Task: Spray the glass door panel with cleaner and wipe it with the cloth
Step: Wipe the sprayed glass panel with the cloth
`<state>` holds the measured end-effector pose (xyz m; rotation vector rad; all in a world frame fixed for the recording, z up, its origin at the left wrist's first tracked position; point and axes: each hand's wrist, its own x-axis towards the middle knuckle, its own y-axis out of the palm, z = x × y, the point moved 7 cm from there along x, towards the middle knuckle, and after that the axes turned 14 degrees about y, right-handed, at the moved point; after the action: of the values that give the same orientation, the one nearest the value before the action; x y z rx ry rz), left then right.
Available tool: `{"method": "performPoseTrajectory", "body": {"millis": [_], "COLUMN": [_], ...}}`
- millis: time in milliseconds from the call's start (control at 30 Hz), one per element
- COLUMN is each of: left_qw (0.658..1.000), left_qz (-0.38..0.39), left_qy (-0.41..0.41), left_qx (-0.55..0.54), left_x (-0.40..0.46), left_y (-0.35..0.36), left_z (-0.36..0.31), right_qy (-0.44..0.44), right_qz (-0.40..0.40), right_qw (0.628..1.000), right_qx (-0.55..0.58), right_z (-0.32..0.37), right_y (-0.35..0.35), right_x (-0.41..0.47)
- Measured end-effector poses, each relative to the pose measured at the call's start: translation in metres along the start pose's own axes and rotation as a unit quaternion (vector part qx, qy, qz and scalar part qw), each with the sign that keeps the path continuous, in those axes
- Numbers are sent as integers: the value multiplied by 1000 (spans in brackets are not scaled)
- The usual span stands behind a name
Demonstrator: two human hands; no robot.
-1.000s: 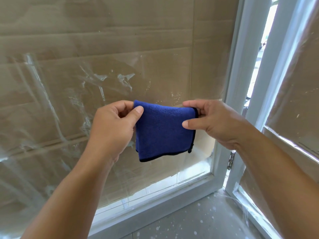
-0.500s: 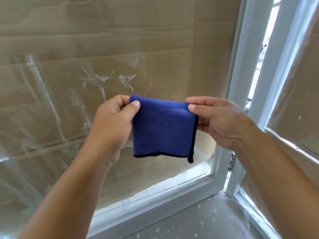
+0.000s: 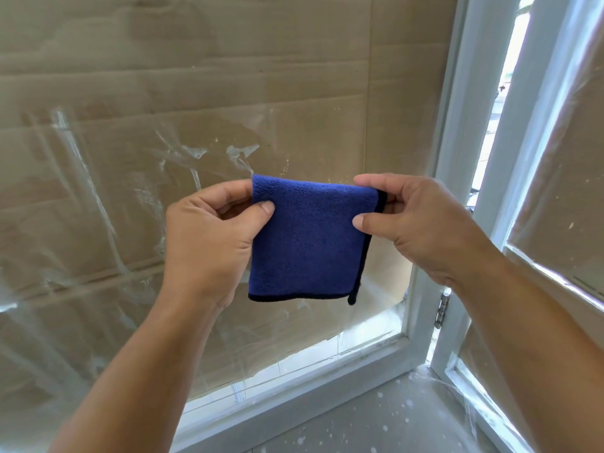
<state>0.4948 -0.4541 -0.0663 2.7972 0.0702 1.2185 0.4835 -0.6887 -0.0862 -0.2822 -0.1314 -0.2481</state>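
Cloth: You held the blue cloth (image 3: 307,237) up in front of the glass door panel (image 3: 163,158), folded into a flat square that hung down from its top edge.
Left hand: Your left hand (image 3: 209,243) pinched the top left corner of the cloth, thumb on the near side and fingers behind it.
Right hand: Your right hand (image 3: 421,223) pinched the top right corner the same way, thumb in front, so both hands held the cloth and nothing else.
Where the glass was: The glass lay just past the cloth, straight ahead of both hands. I could not tell if the cloth touched it.
Long side of the cloth: The top edge ran flat from one hand to the other, and the black trim hung along the bottom and the right side.
Wet marks: White streaks sat on the glass to the left of the cloth and above it, closer to your left hand.
Door frame: The white door frame (image 3: 441,178) stood just to the right of the cloth, behind your right hand.
Next move, my guess: You looked ready to press the cloth forward and rub toward those streaks on the left.
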Motion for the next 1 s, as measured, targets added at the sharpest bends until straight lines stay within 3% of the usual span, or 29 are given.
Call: {"method": "performPoseTrajectory", "body": {"millis": [167,267,300,367,467,533,633,700,800,867,1000], "left_qw": [1000,999,998,996,994,995,996,994,980,964,948], "left_qz": [26,54,63,81,85,76,72,79,84,63,51], "left_qy": [15,-1,-10,-30,-55,-62,-57,-51,-10,58,135], "left_qx": [4,4,-4,-31,-51,-37,8,62,181,251,284], "left_x": [-1,0,0,-3,-7,-6,-4,-3,0,3,5], "left_y": [1,1,2,8,16,15,9,5,-2,-7,-10], "left_z": [-3,-4,-4,-4,-2,0,1,4,4,-5,-14], "right_qy": [-30,6,30,89,112,118,121,165,198,169,48], "right_qz": [-30,76,136,237,314,340,345,324,221,108,-76], "right_qw": [997,996,979,906,814,799,814,825,827,822,819], "right_qx": [-66,53,146,338,476,482,451,433,478,532,566], "right_z": [4,-3,-7,-11,-17,-21,-32,-40,-36,-27,-8], "right_y": [-4,5,11,25,54,75,94,97,90,70,21], "right_x": [0,-1,-3,-10,-23,-31,-33,-38,-35,-30,-27]}}
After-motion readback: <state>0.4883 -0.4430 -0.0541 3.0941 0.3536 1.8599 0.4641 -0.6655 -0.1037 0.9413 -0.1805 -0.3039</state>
